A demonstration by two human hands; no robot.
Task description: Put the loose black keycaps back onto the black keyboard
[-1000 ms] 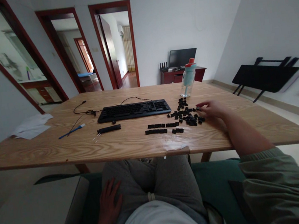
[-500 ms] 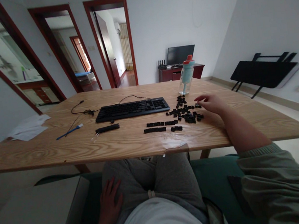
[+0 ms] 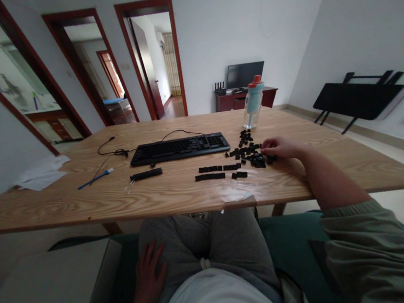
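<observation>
My right hand (image 3: 279,148) rests over the right side of a loose pile of black keycaps (image 3: 256,160), thumb and fingers drawn together among them. Whatever lies between the fingertips is too small and hidden to make out. Left of the pile, keycaps stand in two short rows, an upper row (image 3: 210,169) and a lower row (image 3: 210,176). A black keyboard (image 3: 179,148) lies behind these rows. My left hand (image 3: 150,271) lies flat on my left thigh, fingers spread, holding nothing.
A clear bottle with a red lid (image 3: 253,103) stands behind the pile. Left on the table (image 3: 170,194) are a black strip (image 3: 146,174), a blue brush (image 3: 97,178), a coiled cable (image 3: 121,152) and white paper (image 3: 44,173). A white box (image 3: 53,288) sits at my left.
My right hand has shifted slightly left and down onto the keycaps, and its fingers have drawn together. My left hand has stayed on the thigh.
</observation>
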